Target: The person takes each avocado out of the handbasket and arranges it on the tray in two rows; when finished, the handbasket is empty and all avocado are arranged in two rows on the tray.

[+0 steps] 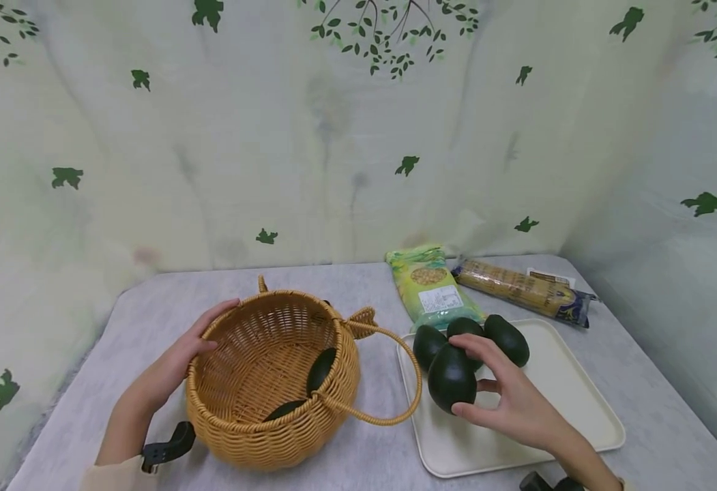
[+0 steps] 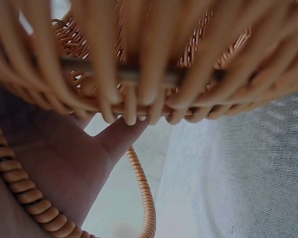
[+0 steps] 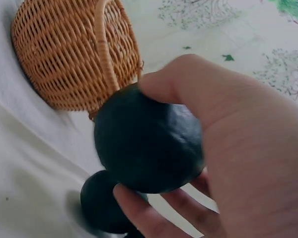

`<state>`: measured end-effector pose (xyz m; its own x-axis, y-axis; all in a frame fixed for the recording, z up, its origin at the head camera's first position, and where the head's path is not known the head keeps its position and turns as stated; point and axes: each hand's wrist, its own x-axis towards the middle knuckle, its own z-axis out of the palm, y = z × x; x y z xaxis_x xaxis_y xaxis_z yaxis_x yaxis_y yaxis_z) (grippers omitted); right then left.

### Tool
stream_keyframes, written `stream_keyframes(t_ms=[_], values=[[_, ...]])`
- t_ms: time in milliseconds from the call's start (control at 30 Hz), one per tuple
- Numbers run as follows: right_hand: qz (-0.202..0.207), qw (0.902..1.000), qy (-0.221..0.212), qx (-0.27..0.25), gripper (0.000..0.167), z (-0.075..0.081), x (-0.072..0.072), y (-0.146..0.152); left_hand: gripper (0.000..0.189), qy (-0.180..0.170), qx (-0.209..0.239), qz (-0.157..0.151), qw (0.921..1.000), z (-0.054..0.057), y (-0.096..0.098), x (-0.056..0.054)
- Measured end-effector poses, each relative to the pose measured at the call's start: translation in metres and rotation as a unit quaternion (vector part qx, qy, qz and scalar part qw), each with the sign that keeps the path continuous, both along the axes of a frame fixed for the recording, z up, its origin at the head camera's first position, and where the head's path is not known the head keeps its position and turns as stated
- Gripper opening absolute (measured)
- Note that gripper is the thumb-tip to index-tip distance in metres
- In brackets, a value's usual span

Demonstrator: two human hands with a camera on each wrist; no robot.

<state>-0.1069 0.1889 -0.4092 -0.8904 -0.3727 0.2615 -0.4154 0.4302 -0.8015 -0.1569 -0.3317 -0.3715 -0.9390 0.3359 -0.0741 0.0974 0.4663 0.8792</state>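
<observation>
The right hand [image 1: 511, 402] curls its thumb and fingers around one dark avocado [image 1: 451, 379], gripping it just above the cream tray [image 1: 585, 409], which lies right of the wicker basket [image 1: 254, 436]. The left hand [image 1: 177, 365] rests on the basket's far-left rim with fingers nearly straight, the thumb laid along the weave; it presses rather than pinches.

Counted: three more avocados [image 1: 507, 339] sit on the tray's back edge, just behind the held one, touching each other. Two avocados [image 1: 321, 369] lie inside the basket, against its right wall. So six avocados in all. One basket, one tray. Two packets lie on the surface behind the tray: a green bag [image 1: 430, 285] and a long yellow packet [image 1: 524, 290] beside it.
</observation>
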Motion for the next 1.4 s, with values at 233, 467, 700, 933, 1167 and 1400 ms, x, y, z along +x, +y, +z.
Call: stream_keyframes(t_ms=[233,467,700,933,1167,1400], values=[[0.035,0.9978,0.02,0.052,0.077,-0.007,-0.001,0.003,0.068,0.007,0.011,-0.004,0.9999,-0.001,-0.002,0.002],[0.099,0.9926,0.05,0.049,0.049,-0.011,-0.003,0.005,0.069,0.008,0.014,-0.006,0.9998,-0.001,-0.002,0.002],[0.113,0.99,0.038,0.075,0.043,-0.012,-0.001,0.003,0.068,0.013,0.011,-0.009,0.9998,-0.001,-0.003,0.0],[0.108,0.9885,0.048,0.095,0.049,-0.014,0.0,-0.002,0.067,0.014,0.007,-0.012,0.9998,0.0,-0.002,-0.001],[0.122,0.9888,-0.023,0.082,0.045,-0.015,0.001,-0.004,0.068,0.01,0.008,-0.009,0.9999,-0.001,-0.002,-0.001],[0.134,0.9809,-0.058,0.129,0.054,-0.014,0.003,-0.005,0.068,0.008,0.009,-0.01,0.9999,-0.002,-0.003,-0.002]])
